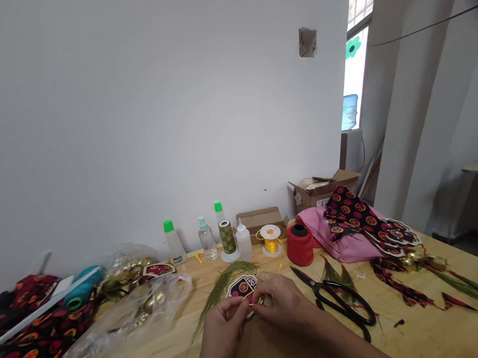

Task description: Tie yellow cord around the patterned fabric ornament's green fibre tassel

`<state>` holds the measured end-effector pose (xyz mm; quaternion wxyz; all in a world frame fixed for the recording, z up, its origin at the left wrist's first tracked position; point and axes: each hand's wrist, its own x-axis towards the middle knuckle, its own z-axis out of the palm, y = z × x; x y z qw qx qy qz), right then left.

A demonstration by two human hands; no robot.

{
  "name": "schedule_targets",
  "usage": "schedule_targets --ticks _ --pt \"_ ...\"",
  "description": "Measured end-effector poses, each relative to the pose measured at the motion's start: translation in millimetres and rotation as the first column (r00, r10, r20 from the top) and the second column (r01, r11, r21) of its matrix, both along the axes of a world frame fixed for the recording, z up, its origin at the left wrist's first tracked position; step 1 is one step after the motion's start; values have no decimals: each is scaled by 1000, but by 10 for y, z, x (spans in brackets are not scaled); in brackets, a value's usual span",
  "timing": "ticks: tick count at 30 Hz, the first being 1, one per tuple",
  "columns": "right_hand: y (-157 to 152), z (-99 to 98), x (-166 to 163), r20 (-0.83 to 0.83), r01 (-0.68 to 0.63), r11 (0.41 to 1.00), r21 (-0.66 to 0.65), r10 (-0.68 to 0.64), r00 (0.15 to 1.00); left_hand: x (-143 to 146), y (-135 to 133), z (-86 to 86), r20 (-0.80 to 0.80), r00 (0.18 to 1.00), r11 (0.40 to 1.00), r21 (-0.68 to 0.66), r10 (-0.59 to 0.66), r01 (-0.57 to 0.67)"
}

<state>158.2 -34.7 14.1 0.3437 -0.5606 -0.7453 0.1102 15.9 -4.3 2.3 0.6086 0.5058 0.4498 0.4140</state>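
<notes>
Both hands meet low in the middle of the head view, over a dark patterned ornament (242, 287) with a pale scalloped edge. My left hand (223, 326) pinches a thin yellow cord (252, 304) between thumb and fingertips. Close against it, my right hand (281, 300) is also closed on the cord, which makes a small loop by the ornament. The fingers partly cover the ornament. Green tassel threads (216, 294) fan out on the table to its left. Black-handled scissors (339, 300) lie partly open, right of my right hand.
Behind the hands stand a spool of yellow cord (271, 244), a red thread cone (300, 245), a green thread spool (227, 238) and a white squeeze bottle (244, 243). Patterned fabric (348, 210) lies on pink cloth at right. A plastic bag (122, 326) with brass bells sits left.
</notes>
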Motion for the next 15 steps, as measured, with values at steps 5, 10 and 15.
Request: schedule_targets --ticks 5,10,15 --pt "44 -81 -26 -133 -47 996 -72 37 990 2 18 -2 39 999 997 83 -9 6" --pt "63 -75 -30 -451 -197 967 -163 104 887 4 3 -16 -24 997 986 150 -70 73" --pt "62 -9 -55 -653 -146 961 -234 -44 756 -2 -31 -4 -34 996 988 129 -86 90"
